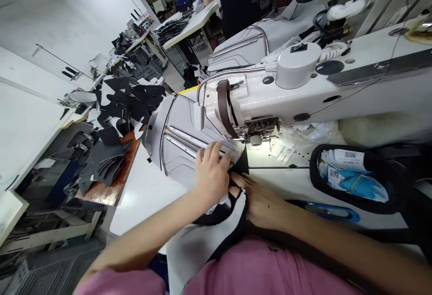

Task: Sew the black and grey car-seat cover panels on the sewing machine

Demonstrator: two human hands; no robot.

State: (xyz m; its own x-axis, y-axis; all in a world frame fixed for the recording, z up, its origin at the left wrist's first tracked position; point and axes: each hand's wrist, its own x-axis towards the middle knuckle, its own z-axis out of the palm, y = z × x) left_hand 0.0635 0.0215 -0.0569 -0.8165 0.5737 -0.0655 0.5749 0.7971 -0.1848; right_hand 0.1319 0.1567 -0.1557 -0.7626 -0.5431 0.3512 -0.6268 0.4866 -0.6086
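Note:
A grey fabric piece point(182, 117) with dark seams and metal-looking strips lies on the white table, its right end under the head of the white sewing machine point(256, 101). My left hand point(212, 171) rests on this piece with bent fingers, near the strips' lower end. Close to the needle area, my right hand point(258, 198) is curled at the edge of a black and light grey fabric piece point(232, 218), which hangs over the table edge towards my lap. The right fingertips are partly hidden in the dark fabric.
Right of the machine bed sit a black oval tray point(313, 169) with labels and blue items, and blue-handled scissors point(337, 211). Stacked dark cut pieces point(104, 164) lie on a side table at left. A person point(232, 2) stands behind.

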